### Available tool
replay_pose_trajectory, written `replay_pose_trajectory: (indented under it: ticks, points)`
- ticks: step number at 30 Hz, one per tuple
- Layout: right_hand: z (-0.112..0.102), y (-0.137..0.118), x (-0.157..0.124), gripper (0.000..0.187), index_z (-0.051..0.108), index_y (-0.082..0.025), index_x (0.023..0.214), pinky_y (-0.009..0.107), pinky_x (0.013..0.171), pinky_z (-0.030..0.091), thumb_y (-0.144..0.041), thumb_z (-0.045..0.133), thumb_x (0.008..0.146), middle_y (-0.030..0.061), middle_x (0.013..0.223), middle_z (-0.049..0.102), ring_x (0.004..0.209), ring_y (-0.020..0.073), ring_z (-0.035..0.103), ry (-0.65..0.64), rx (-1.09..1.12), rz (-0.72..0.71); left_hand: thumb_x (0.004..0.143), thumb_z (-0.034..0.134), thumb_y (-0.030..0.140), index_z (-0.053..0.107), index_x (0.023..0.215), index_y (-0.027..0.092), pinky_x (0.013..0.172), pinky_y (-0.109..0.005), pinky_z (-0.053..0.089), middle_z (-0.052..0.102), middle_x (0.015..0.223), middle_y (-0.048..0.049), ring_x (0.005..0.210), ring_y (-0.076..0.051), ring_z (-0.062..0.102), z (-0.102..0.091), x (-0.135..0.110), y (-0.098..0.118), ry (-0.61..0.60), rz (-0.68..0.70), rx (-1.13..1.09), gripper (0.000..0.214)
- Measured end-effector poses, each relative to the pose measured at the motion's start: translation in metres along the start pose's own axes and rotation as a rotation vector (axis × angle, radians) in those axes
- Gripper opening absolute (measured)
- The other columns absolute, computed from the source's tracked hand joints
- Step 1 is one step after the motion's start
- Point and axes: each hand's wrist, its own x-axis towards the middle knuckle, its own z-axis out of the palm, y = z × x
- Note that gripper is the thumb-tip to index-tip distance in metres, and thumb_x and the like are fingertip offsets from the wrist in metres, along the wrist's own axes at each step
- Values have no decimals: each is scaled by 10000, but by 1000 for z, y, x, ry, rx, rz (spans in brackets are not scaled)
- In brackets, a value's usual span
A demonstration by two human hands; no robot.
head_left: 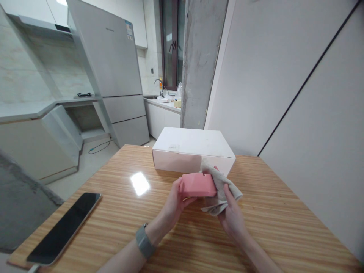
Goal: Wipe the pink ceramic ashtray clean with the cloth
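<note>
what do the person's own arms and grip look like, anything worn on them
The left grip and right grip are ungloved human hands. The left forearm and right forearm show no sleeves. A wide, smooth grey band circles the left wrist, with a small dark piece at its edge; whether it has a watch face cannot be seen. The right wrist carries nothing visible.

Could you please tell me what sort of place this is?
Probably a home kitchen, or a dining spot beside one: a tall refrigerator and a sink with a curved faucet stand beyond the wood-grain table.
</note>
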Motion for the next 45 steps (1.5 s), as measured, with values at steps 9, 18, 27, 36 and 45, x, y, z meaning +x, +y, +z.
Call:
replay_pose_trajectory:
  ticks: [9, 18, 27, 36, 45]
  points:
    - [3, -4, -1, 506, 654, -270, 1195, 409, 1047, 444, -505, 714, 750, 13, 1157, 722, 1247, 269, 544, -48, 14, 41, 765, 730, 405, 583, 1251, 169, 969, -318, 429, 623, 1262, -124, 1175, -248, 549, 5, -4, -13, 62, 192, 65, 560]
    - [4, -2, -4, 536, 631, -299, 1224, 422, 1044, 441, -528, 706, 746, 9, 1181, 711, 1236, 269, 555, -54, -5, 61, 768, 719, 378, 515, 1279, 184, 856, -347, 497, 603, 1245, -131, 1072, -256, 598, 5, -8, -4, 34, 74, 48, 583]
    - [9, 0, -10, 490, 681, -322, 1148, 415, 1153, 284, -512, 751, 702, -22, 1323, 614, 1346, 246, 434, -93, -28, -1, 617, 839, 367, 486, 1313, 168, 951, -344, 454, 623, 1211, -143, 1091, -269, 597, -5, 4, -13, 288, 239, 316, 806]
    - [-4, 2, 5, 509, 637, -274, 1217, 388, 1091, 389, -482, 713, 760, -2, 1258, 666, 1300, 242, 491, -2, -16, -90, 779, 670, 451, 592, 1285, 199, 958, -351, 451, 655, 1216, -104, 1161, -260, 571, 1, -1, 2, 165, 150, 162, 570]
    - [0, -2, 0, 431, 670, -279, 1150, 399, 1030, 454, -504, 675, 783, 2, 1175, 713, 1233, 253, 555, -78, 31, 3, 724, 767, 387, 599, 1253, 186, 987, -374, 433, 619, 1275, -137, 1175, -278, 560, 1, -2, -9, -85, 91, 12, 590]
